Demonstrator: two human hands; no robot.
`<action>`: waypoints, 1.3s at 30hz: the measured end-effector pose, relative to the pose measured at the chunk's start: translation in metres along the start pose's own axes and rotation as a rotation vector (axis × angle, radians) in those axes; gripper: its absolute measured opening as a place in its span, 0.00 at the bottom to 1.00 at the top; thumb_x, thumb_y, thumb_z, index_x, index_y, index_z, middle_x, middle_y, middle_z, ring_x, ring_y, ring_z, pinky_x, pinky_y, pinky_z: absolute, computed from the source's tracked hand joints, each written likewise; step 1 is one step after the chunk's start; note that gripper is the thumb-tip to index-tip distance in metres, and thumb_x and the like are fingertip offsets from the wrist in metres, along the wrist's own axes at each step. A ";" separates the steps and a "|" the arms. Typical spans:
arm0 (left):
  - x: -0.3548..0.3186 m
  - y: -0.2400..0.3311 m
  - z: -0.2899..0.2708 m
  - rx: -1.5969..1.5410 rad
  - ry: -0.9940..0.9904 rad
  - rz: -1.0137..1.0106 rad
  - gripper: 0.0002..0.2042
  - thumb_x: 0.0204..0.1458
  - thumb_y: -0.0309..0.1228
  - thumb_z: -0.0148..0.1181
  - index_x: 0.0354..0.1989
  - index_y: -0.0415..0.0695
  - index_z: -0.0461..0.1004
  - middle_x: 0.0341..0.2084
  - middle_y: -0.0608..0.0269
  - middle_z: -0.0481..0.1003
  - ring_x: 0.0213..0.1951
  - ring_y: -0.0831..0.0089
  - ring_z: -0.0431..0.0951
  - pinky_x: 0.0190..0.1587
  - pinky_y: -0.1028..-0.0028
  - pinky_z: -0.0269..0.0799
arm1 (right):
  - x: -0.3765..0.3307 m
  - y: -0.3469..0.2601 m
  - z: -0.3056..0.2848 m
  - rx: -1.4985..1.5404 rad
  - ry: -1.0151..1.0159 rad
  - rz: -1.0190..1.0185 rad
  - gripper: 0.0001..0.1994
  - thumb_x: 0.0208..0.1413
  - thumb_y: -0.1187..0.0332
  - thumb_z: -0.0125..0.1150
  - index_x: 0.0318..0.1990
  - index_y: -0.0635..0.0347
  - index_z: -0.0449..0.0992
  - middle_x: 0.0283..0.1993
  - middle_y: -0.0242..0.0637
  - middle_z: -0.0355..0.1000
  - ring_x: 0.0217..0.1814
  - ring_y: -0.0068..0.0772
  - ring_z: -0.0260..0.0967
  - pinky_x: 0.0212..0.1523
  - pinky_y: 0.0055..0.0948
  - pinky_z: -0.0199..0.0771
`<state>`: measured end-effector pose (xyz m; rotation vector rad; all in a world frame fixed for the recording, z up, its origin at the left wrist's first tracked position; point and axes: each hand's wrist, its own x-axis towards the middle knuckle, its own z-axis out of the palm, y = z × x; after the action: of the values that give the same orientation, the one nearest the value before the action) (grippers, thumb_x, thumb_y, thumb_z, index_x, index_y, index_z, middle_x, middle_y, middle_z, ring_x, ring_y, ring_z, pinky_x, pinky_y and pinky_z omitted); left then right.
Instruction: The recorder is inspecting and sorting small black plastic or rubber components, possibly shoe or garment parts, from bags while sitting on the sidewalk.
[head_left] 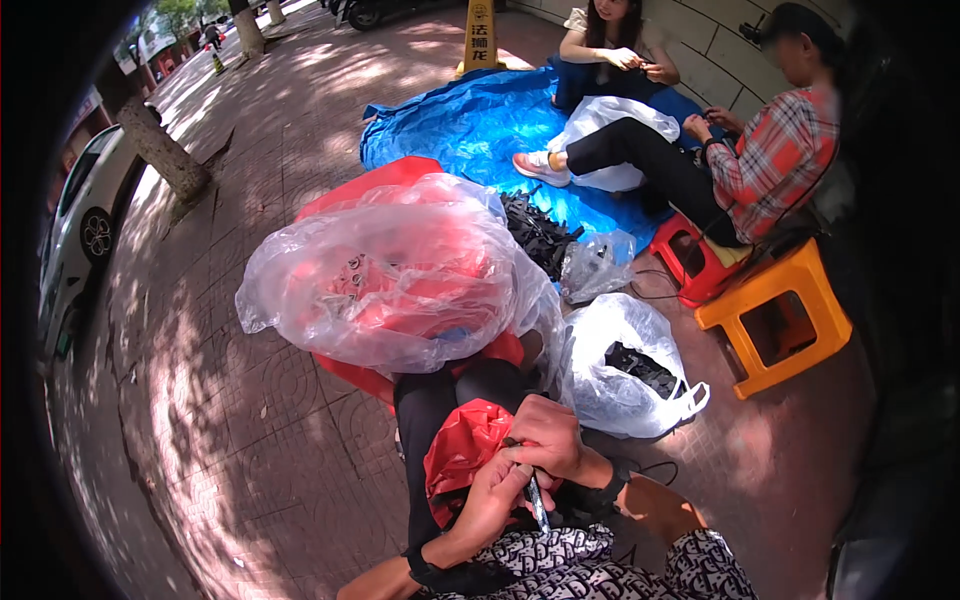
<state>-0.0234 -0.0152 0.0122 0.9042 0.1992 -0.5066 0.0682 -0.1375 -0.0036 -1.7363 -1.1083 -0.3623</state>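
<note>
Okay so both hands are bunched together over the lap, down around 5 to 6 o'clock in the view. The left hand (488,500) comes in from 7 o'clock and its grip is pinching a slim silvery strip (540,508), which sits right between the hands with its free end pointing at about 5 o'clock. The right hand (550,436) is curled over the top from 4 o'clock, touching the left, but I honestly can't tell what that grip is pinching, the fingers are mostly hidden. There's a dark bit poking out there too, can't say if it's the same piece.

From the hands, a crumpled red plastic bag (462,445) lies on the lap at 10 o'clock, just beside the left one. At 11 there's a big see-through plastic bag (410,235) with red showing through it. Between 1 and 2, a white carrier bag (600,345) holds black pieces (640,368), and an orange stool (825,295) lies further out at 2. Way up at 12 is a blue tarp (430,125), with two co-workers seated between 12 and 1
</note>
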 end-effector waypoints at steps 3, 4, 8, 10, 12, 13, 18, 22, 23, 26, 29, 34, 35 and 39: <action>0.015 -0.008 0.004 0.347 -0.078 -0.051 0.11 0.56 0.27 0.40 0.46 0.36 0.59 0.29 0.59 0.70 0.26 0.76 0.74 0.27 0.80 0.71 | -0.030 0.013 -0.025 0.263 -0.045 0.381 0.08 0.35 0.71 0.61 0.19 0.65 0.68 0.20 0.36 0.64 0.21 0.30 0.62 0.21 0.23 0.60; 0.015 -0.011 0.004 0.487 -0.082 -0.032 0.12 0.56 0.27 0.40 0.46 0.36 0.59 0.29 0.60 0.70 0.26 0.76 0.74 0.27 0.80 0.71 | -0.039 0.015 -0.034 0.263 -0.055 0.544 0.07 0.36 0.72 0.61 0.19 0.65 0.69 0.20 0.34 0.64 0.21 0.24 0.62 0.21 0.21 0.59; 0.005 -0.005 -0.020 0.770 0.055 0.077 0.10 0.55 0.25 0.42 0.44 0.38 0.64 0.27 0.62 0.71 0.26 0.79 0.74 0.28 0.81 0.71 | -0.024 0.057 -0.084 -0.041 0.043 0.630 0.09 0.33 0.75 0.63 0.16 0.65 0.67 0.15 0.29 0.60 0.18 0.16 0.56 0.20 0.19 0.54; -0.002 0.002 -0.041 0.767 0.231 0.116 0.09 0.52 0.22 0.45 0.40 0.38 0.67 0.23 0.62 0.73 0.24 0.79 0.74 0.28 0.80 0.70 | 0.019 0.102 -0.104 -0.273 0.162 0.519 0.09 0.36 0.72 0.62 0.28 0.66 0.71 0.25 0.36 0.67 0.25 0.23 0.64 0.25 0.22 0.63; -0.015 0.013 -0.050 0.739 0.338 0.127 0.08 0.52 0.23 0.45 0.39 0.37 0.67 0.21 0.64 0.72 0.24 0.81 0.73 0.26 0.81 0.69 | 0.065 0.131 -0.120 -0.405 0.305 0.326 0.17 0.38 0.71 0.61 0.40 0.65 0.71 0.35 0.40 0.69 0.34 0.27 0.67 0.34 0.23 0.66; -0.025 0.022 -0.049 0.780 0.385 0.129 0.07 0.53 0.23 0.44 0.39 0.38 0.67 0.21 0.64 0.73 0.24 0.82 0.72 0.25 0.81 0.68 | 0.073 0.131 -0.116 -0.378 0.262 0.274 0.17 0.38 0.71 0.61 0.40 0.64 0.71 0.35 0.39 0.69 0.35 0.27 0.67 0.34 0.23 0.66; -0.026 0.004 -0.070 1.175 0.157 0.298 0.09 0.46 0.20 0.48 0.37 0.39 0.69 0.26 0.57 0.72 0.29 0.68 0.74 0.30 0.74 0.69 | 0.008 0.077 -0.054 0.084 -0.196 0.557 0.18 0.34 0.73 0.62 0.39 0.61 0.72 0.36 0.33 0.69 0.35 0.22 0.66 0.32 0.19 0.65; -0.015 -0.014 -0.067 1.607 -0.126 0.223 0.12 0.38 0.21 0.51 0.34 0.36 0.68 0.36 0.53 0.70 0.42 0.58 0.69 0.41 0.67 0.67 | -0.051 0.027 -0.040 0.181 -0.395 0.701 0.24 0.29 0.69 0.68 0.41 0.61 0.71 0.42 0.37 0.67 0.42 0.30 0.65 0.38 0.25 0.65; -0.012 -0.020 -0.068 1.788 -0.122 0.340 0.14 0.36 0.24 0.51 0.35 0.33 0.67 0.37 0.51 0.69 0.41 0.58 0.69 0.41 0.67 0.67 | -0.058 0.019 -0.040 0.098 -0.400 0.620 0.24 0.28 0.69 0.68 0.40 0.61 0.71 0.41 0.38 0.66 0.42 0.34 0.64 0.40 0.27 0.65; -0.003 -0.022 -0.074 1.840 0.008 0.543 0.15 0.35 0.21 0.54 0.37 0.35 0.68 0.36 0.53 0.69 0.39 0.58 0.69 0.39 0.68 0.67 | -0.073 0.007 -0.032 -0.048 -0.389 0.545 0.24 0.25 0.68 0.69 0.38 0.60 0.71 0.40 0.37 0.64 0.43 0.39 0.62 0.43 0.32 0.63; -0.003 -0.021 -0.067 1.903 -0.031 0.489 0.16 0.36 0.23 0.54 0.39 0.36 0.67 0.38 0.53 0.69 0.40 0.58 0.69 0.40 0.69 0.67 | -0.068 -0.002 -0.036 -0.338 -0.308 0.223 0.23 0.25 0.70 0.66 0.37 0.60 0.72 0.38 0.34 0.65 0.40 0.35 0.63 0.39 0.33 0.63; -0.006 -0.038 -0.065 2.009 -0.106 0.358 0.16 0.38 0.29 0.56 0.39 0.37 0.67 0.35 0.55 0.70 0.38 0.60 0.69 0.39 0.67 0.65 | -0.076 -0.011 -0.008 -0.372 -0.566 0.173 0.18 0.27 0.68 0.64 0.33 0.59 0.73 0.30 0.32 0.65 0.33 0.32 0.64 0.32 0.30 0.63; -0.003 -0.034 -0.061 1.867 -0.126 0.370 0.16 0.39 0.29 0.56 0.39 0.38 0.67 0.34 0.55 0.70 0.37 0.60 0.69 0.38 0.67 0.66 | -0.083 -0.005 -0.009 -0.346 -0.581 0.179 0.17 0.28 0.69 0.63 0.32 0.59 0.73 0.29 0.31 0.65 0.31 0.31 0.65 0.31 0.29 0.63; 0.002 -0.025 -0.040 1.522 -0.107 0.388 0.16 0.44 0.32 0.56 0.40 0.40 0.65 0.29 0.54 0.69 0.32 0.58 0.71 0.33 0.66 0.68 | -0.078 -0.006 -0.017 -0.166 -0.523 0.171 0.08 0.34 0.72 0.59 0.26 0.58 0.69 0.22 0.32 0.61 0.23 0.32 0.65 0.25 0.29 0.66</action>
<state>-0.0324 0.0034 -0.0304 2.3212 -0.5547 -0.2728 0.0256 -0.1908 -0.0450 -2.1254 -1.3067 0.1218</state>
